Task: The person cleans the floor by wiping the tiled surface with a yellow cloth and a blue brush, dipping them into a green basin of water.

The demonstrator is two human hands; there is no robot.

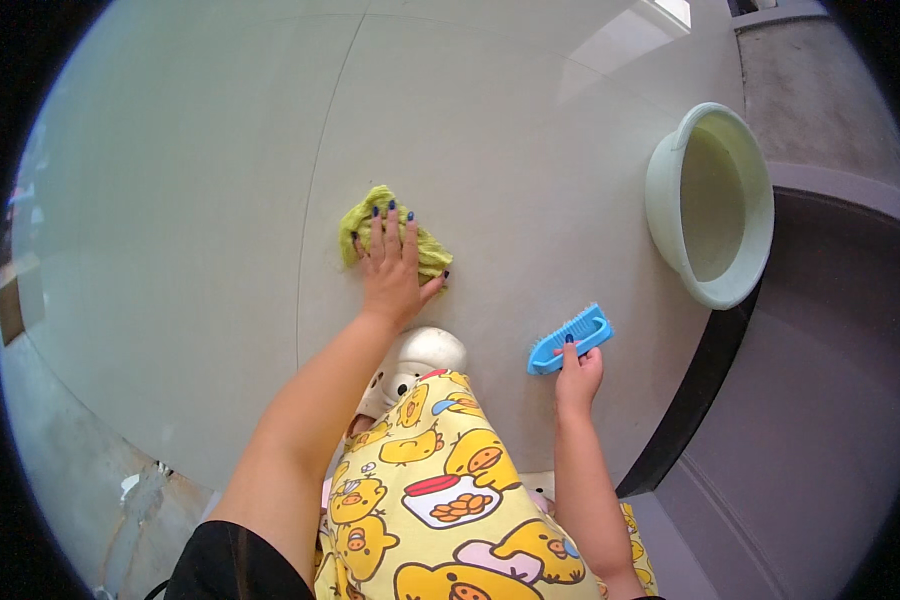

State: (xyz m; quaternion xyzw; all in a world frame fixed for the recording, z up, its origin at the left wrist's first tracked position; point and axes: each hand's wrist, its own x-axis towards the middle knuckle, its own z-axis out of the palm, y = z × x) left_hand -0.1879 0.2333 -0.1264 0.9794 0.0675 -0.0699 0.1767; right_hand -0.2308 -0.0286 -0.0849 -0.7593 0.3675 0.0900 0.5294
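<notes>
A crumpled yellow-green cloth (436, 257) lies on the pale tiled floor under my left hand (391, 274). That hand presses down flat on it, fingers a little apart and thumb at the cloth's right edge. To the right, my right hand (579, 379) grips a blue plastic scrubbing brush (591, 326) by its loop handle. The brush's bristles point up and left, and it is held low over the floor; whether it touches the tiles I cannot tell. Part of the handle is hidden by my fingers.
A pale green plastic basin (664, 202) with cloudy water (712, 206) stands at the right, beside grey-purple steps or panels (817, 322) with a dark skirting (690, 405). My white shoe (431, 349) is just below the cloth. A floor tile joint (311, 187) runs left of it.
</notes>
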